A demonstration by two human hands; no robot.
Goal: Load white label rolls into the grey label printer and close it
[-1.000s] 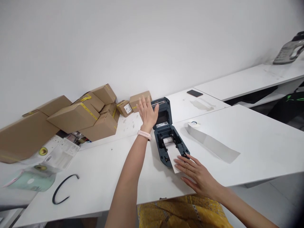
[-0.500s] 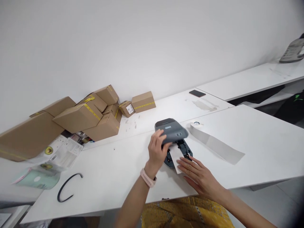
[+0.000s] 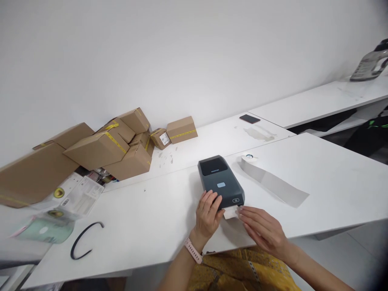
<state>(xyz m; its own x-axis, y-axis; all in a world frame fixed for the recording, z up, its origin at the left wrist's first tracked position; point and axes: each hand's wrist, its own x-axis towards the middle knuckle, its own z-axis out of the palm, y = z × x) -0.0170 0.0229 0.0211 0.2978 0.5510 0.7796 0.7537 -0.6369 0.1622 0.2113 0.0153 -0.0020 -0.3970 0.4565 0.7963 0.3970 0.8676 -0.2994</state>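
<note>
A dark grey label printer (image 3: 222,178) lies on the white table in front of me with its lid down. A short strip of white label paper (image 3: 230,212) sticks out of its front slot. My left hand (image 3: 207,212) is closed over the printer's front left corner, fingers on the lid and thumb near the paper. At the front right corner, my right hand (image 3: 263,230) has its fingers stretched out, their tips touching the paper's right edge. The palm side of this hand is hidden.
A label roll (image 3: 249,159) with a long unwound strip lies right of the printer. Cardboard boxes (image 3: 97,149) are piled at the left by the wall. A phone (image 3: 249,118), a black curved band (image 3: 79,240) and a mint green pouch (image 3: 45,229) also lie on the table.
The printer's lid has come down from raised to shut, hiding the inside and most of the paper. My left hand moved down with it; my right hand shifted slightly right, to the paper's edge.
</note>
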